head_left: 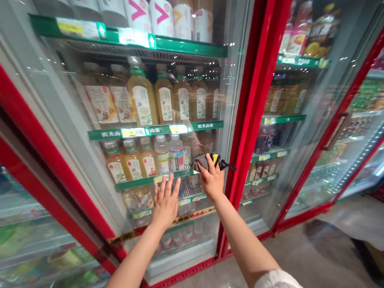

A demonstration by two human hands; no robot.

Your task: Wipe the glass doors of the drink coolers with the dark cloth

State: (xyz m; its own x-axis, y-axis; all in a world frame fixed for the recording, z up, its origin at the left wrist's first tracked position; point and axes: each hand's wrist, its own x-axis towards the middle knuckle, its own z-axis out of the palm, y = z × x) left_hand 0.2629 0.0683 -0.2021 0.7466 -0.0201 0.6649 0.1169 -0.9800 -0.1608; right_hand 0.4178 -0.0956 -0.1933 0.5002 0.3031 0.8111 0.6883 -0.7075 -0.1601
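My right hand (213, 180) presses a grey bundle (201, 162) with a yellow-and-black end and a dark cord against the glass door (204, 234) of a drinks cooler. It looks like cloth; its exact kind I cannot make out. My left hand (166, 202) is open, fingers stretched upward and palm toward the same door, holding nothing. Whether its palm touches the glass, I cannot tell. Behind the pane, beyond my left fingertips, stand small bottles of yellow drink (132, 161) and clear bottles (177, 152).
Larger tea bottles (142, 95) line the shelf above, behind a green price strip (159, 131). A red door frame (254, 100) stands to the right, and another cooler door has a red handle (334, 132). Grey floor (302, 261) spreads at lower right. More refrigerated shelves (12, 236) lie at left.
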